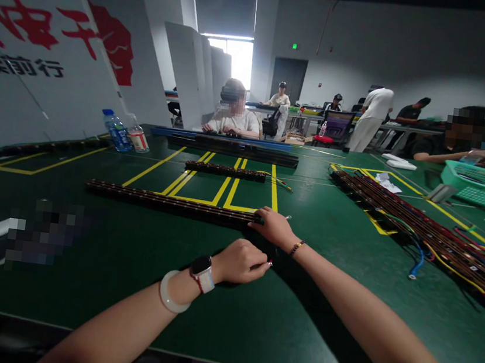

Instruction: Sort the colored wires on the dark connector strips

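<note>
Right hand (274, 228) at the near strip's right end, fingers closed around the end of the long dark strip (169, 201). Strip lies flat on the green worktop (128, 250), running off to the left, just on the near side of the yellow tape lines (222, 188). Left hand (241, 262) nearer the worktop's front edge, below the right one; fingers curled, thumb and index pinching something tiny with a red spot (270, 263), too small to identify. Shorter dark strip (226, 171) beyond, inside the taped area, thin coloured wires (284, 183) at its right end. Bundle of long strips (418, 226) off to the right, blue cable (418, 265) beside it. Two bottles (118, 131) far left.
</note>
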`<state>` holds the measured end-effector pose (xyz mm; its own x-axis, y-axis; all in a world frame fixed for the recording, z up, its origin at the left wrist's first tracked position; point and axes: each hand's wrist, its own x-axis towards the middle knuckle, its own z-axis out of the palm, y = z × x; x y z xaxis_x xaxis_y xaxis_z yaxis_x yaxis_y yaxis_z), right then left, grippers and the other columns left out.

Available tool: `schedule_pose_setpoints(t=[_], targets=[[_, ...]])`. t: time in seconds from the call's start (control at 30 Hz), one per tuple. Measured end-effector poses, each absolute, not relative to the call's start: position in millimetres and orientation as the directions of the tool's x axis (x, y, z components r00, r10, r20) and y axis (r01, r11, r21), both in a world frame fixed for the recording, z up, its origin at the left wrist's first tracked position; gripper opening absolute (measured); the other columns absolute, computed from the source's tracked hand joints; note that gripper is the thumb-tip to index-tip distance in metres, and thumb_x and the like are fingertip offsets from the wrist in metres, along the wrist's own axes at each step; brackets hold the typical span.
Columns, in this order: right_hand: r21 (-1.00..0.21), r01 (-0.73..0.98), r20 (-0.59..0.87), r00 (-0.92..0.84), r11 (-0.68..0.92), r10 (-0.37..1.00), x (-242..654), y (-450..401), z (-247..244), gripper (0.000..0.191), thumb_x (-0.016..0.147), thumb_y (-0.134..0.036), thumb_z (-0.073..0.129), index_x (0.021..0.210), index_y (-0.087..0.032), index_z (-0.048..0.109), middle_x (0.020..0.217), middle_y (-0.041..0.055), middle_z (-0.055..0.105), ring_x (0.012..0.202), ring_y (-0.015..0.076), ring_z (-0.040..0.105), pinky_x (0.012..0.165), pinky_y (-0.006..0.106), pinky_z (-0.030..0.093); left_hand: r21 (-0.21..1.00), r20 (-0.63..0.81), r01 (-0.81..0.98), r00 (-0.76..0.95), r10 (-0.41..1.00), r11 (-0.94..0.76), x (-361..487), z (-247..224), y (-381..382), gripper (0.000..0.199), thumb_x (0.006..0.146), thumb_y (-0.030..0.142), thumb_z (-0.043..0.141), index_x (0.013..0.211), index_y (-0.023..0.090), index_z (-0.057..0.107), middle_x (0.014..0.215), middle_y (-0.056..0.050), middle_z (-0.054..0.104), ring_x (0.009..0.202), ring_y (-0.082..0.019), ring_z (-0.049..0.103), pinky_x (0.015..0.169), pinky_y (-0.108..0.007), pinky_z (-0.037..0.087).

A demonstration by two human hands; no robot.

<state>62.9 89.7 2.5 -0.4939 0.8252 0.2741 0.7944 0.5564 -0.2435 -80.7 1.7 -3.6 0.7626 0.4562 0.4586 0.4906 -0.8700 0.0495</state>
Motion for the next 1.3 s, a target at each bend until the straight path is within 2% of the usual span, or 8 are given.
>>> schedule_pose_setpoints(t=[0.23,0.57,0.83,1.17,1.3], targets=[[-0.318,0.795,0.382,-0.39,0.516,0.838,137.9,136.4,4.7,0.028,0.082,-0.038,0.064,0.102,-0.019,0.065,0.101,0.0073,0.068,0.094,0.0216,0.062,0.08,0.029,0.047,0.066,0.464,0.513,0.744,0.481,-0.856,-84.0,-4.9,4.7,0.033,0.092,0.026,0.042,0.062,0.017,0.052,0.056,0.002,0.056,0.053,-0.01,0.052,0.057,-0.026,0.033],[-0.258,0.864,0.395,-0.314,0.432,0.864,240.8,194.2,9.4,0.035,0.084,-0.041,0.059,0.107,-0.015,0.064,0.104,0.0101,0.067,0.097,0.0248,0.062,0.081,0.032,0.046,0.142,0.391,0.498,0.766,0.51,-0.856,-83.0,-3.8,5.5,0.034,0.094,0.026,0.04,0.064,0.017,0.052,0.055,0.003,0.052,0.048,-0.008,0.045,0.056,-0.024,0.033],[-0.15,0.928,0.332,-0.279,0.342,0.901,220.4,247.3,-4.7,0.036,0.088,-0.037,0.055,0.115,-0.014,0.061,0.112,0.0126,0.064,0.104,0.0233,0.058,0.088,0.03,0.042,0.231,0.333,0.524,0.749,0.573,-0.82,-83.7,-1.1,6.4,0.034,0.095,0.027,0.039,0.067,0.017,0.055,0.058,0.003,0.054,0.05,-0.008,0.046,0.058,-0.024,0.035],[-0.134,0.965,0.357,-0.165,0.225,0.919,181.6,285.7,-18.5,0.041,0.093,-0.037,0.047,0.125,-0.012,0.054,0.119,0.016,0.06,0.105,0.0224,0.056,0.09,0.033,0.039,0.146,0.369,0.581,0.719,0.589,-0.801,-84.2,-6.1,11.3,0.031,0.094,0.025,0.041,0.066,0.017,0.053,0.059,0.002,0.055,0.054,-0.01,0.05,0.058,-0.026,0.032],[-0.097,0.973,0.353,-0.161,0.207,0.922,190.1,281.1,-8.2,0.052,0.087,-0.044,0.054,0.131,-0.018,0.048,0.134,0.0137,0.05,0.12,0.0243,0.045,0.101,0.04,0.03,0.168,0.361,0.579,0.717,0.596,-0.798,-85.7,-6.3,12.8,0.03,0.094,0.025,0.04,0.068,0.017,0.054,0.06,0.002,0.056,0.056,-0.01,0.051,0.059,-0.025,0.033]])
